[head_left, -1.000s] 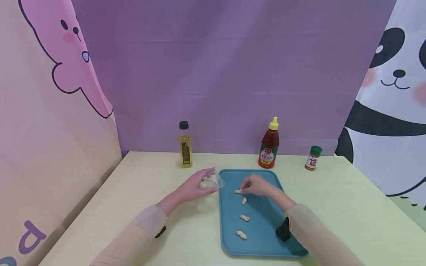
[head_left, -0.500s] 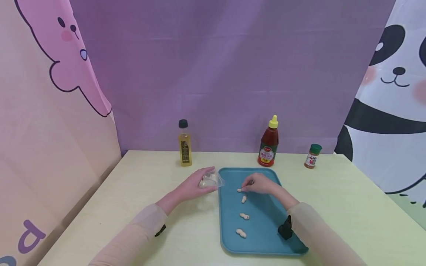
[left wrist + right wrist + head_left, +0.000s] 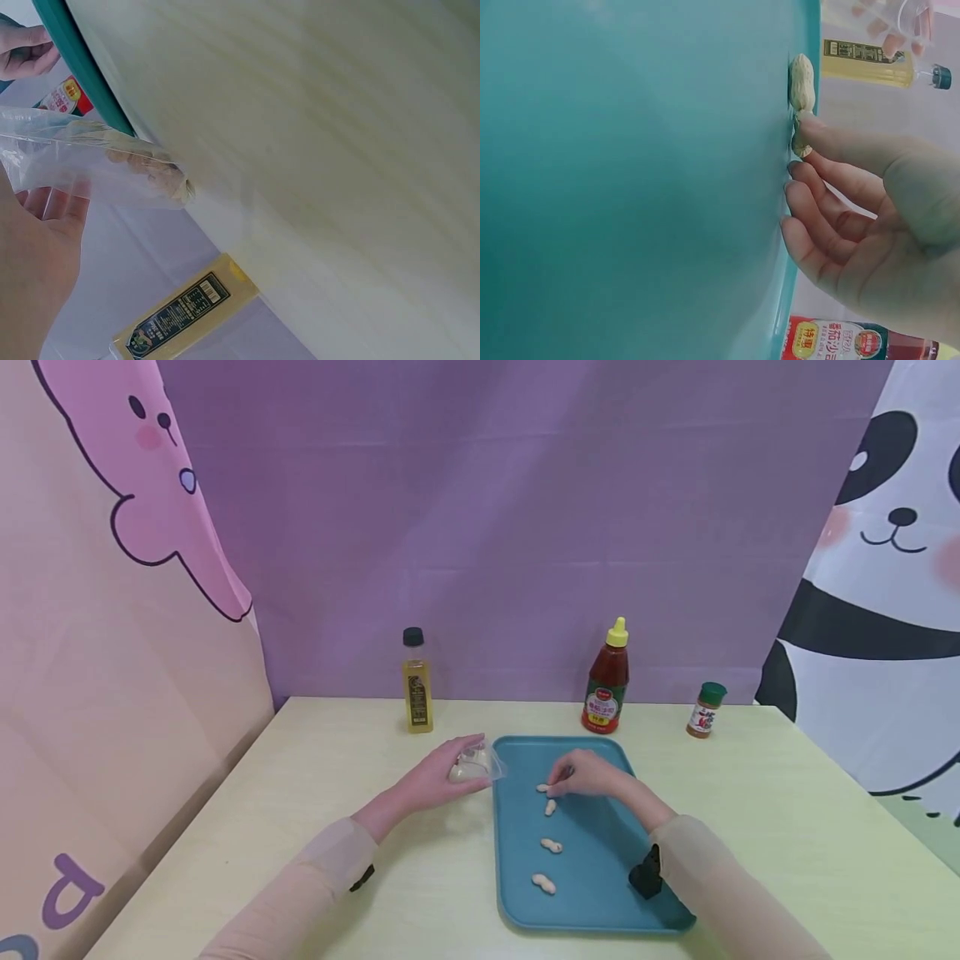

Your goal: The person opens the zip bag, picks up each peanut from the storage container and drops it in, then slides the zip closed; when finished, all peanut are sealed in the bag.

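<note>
A peanut (image 3: 542, 787) lies between the thumb and fingers of my right hand (image 3: 583, 773), low over the far part of the blue tray (image 3: 600, 893). In the right wrist view the thumb covers part of this shell, and the other fingers curl loosely by the tray surface. Just nearer lies a second peanut (image 3: 551, 807). Closer to the tray's front are a third peanut (image 3: 551, 845) and one more peanut (image 3: 543, 883). My left hand (image 3: 438, 777) grips a clear plastic bag (image 3: 471, 767) beside the tray's left edge; peanuts (image 3: 150, 166) show inside it in the left wrist view.
Along the back of the table (image 3: 247, 827) stand an oil bottle (image 3: 417, 693) behind the left hand, a ketchup bottle (image 3: 604, 689) behind the tray and a green-capped spice jar (image 3: 703, 714) to the right. A purple cloth (image 3: 480, 527) hangs behind.
My right hand has shifted slightly to the right with the peanut at its fingertips. The left hand and bag stay in place. The head view tilts slightly.
</note>
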`<state>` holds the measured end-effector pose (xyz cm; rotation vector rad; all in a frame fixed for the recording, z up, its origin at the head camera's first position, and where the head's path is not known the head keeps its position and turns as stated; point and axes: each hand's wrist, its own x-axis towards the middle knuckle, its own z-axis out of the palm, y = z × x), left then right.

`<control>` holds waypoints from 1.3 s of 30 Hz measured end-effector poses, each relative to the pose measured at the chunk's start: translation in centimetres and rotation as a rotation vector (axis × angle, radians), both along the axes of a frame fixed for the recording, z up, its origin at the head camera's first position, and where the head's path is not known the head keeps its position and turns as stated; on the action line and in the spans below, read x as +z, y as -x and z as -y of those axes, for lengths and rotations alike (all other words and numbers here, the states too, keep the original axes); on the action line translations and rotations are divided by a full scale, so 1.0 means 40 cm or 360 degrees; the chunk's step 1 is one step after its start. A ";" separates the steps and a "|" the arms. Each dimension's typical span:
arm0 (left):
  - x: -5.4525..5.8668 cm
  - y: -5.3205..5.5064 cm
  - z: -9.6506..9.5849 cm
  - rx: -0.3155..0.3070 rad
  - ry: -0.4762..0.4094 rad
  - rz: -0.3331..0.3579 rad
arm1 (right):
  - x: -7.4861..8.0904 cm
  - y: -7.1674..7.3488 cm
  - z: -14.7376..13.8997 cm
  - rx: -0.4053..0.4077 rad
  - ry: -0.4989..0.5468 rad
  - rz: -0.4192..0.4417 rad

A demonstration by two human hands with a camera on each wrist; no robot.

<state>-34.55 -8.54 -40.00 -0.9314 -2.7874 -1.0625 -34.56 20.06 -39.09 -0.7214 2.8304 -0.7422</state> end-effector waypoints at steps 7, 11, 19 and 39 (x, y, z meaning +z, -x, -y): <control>-0.004 0.005 0.000 -0.0016 0.0006 -0.0006 | 0.017 -0.012 -0.014 0.0001 0.0024 -0.0108; -0.003 0.006 0.001 -0.0019 -0.0001 -0.0007 | 0.036 -0.015 -0.016 -0.0032 0.0118 -0.0184; -0.005 0.008 0.001 -0.0025 -0.0010 -0.0017 | 0.073 -0.026 0.023 -0.0010 0.0287 -0.0330; 0.010 -0.007 0.002 -0.0055 -0.0052 0.0016 | 0.095 -0.055 0.183 0.0200 0.0337 -0.0459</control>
